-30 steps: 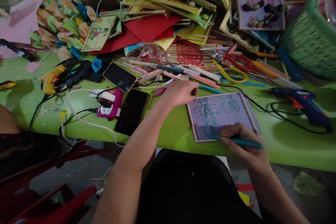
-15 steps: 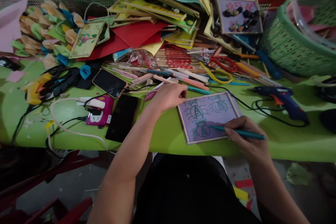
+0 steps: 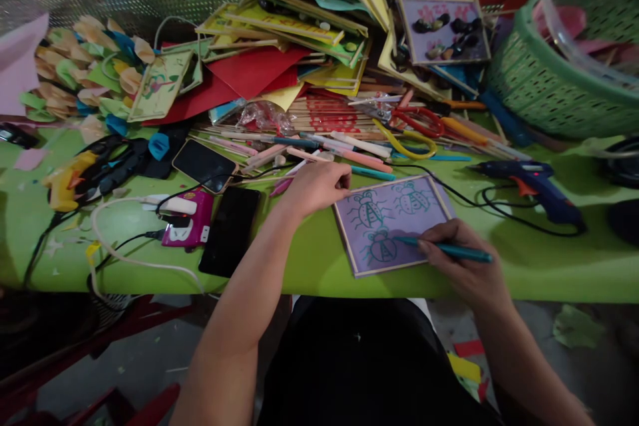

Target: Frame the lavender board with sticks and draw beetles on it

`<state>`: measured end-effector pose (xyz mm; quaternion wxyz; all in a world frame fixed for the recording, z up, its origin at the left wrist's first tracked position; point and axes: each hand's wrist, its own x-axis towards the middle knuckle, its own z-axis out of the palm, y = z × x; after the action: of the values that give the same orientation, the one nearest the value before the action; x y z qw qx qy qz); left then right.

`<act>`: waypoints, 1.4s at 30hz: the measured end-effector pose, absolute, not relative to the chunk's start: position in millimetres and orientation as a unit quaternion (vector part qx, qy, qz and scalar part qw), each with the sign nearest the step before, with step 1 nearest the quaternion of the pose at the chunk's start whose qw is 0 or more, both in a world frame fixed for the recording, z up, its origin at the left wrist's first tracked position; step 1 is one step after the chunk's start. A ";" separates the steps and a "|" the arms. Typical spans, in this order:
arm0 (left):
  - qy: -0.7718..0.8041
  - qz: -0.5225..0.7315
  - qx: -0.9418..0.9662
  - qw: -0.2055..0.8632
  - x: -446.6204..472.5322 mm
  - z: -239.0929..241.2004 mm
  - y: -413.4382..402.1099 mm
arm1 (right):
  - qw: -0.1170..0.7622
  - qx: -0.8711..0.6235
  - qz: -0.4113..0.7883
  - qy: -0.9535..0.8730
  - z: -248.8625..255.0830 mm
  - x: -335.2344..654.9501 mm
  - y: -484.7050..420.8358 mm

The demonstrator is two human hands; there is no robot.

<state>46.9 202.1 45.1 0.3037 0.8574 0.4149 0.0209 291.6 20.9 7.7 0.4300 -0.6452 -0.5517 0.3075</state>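
Note:
A purple card (image 3: pixel 414 233) framed with thin wooden sticks lies on the green table. Three beetle-like figures are drawn on it in dark green lines. My left hand (image 3: pixel 322 185) is closed at the card's top left corner, its fingers curled down and partly hidden. In my right hand (image 3: pixel 462 263) a teal felt-tip pen (image 3: pixel 456 251) is gripped near its front. The pen's tip points left and sits at the right side of the lower beetle drawing; whether it touches the card I cannot tell.
A glue gun (image 3: pixel 532 183) with its cord lies to the right, near a green basket (image 3: pixel 564 73). Left are a black phone (image 3: pixel 230 229) and a purple power adapter (image 3: pixel 192 219). Behind are scissors (image 3: pixel 407 140), pens, sticks and stacked framed cards (image 3: pixel 294 26).
The whole view has shifted slightly. The pen's tip remains beside the lower beetle, and both hands keep nearly the same places on the card.

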 end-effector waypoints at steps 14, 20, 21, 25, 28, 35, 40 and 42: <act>0.421 0.010 0.851 0.314 47.8 49.1 202.0 | 0.461 -0.649 0.262 -0.546 -4.3 297.9 16.6; 0.424 0.012 0.849 0.314 47.9 49.2 201.9 | 0.478 -0.646 0.266 -0.533 -4.9 300.3 13.5; 0.424 0.012 0.849 0.315 47.8 49.0 202.1 | 0.478 -0.640 0.279 -0.533 -4.2 300.4 12.9; 0.423 0.015 0.848 0.319 47.5 47.7 202.7 | 0.464 -0.622 0.323 -0.541 -0.8 300.8 11.7; 0.422 0.015 0.849 0.318 47.0 46.8 202.9 | 0.454 -0.618 0.335 -0.547 1.3 301.0 12.3; 0.422 0.015 0.849 0.317 47.4 46.3 203.0 | 0.431 -0.608 0.348 -0.568 -1.0 301.0 13.9; 0.428 0.017 0.846 0.318 48.0 44.9 203.0 | 0.426 -0.621 0.329 -0.570 -3.0 300.3 14.4; 0.429 0.021 0.845 0.318 47.8 44.2 202.9 | 0.430 -0.621 0.330 -0.567 -2.7 300.1 14.6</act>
<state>47.8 202.9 44.2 0.3185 0.8453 0.4285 0.0206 300.1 14.6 -2.7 0.4295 -0.6209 -0.5670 0.3295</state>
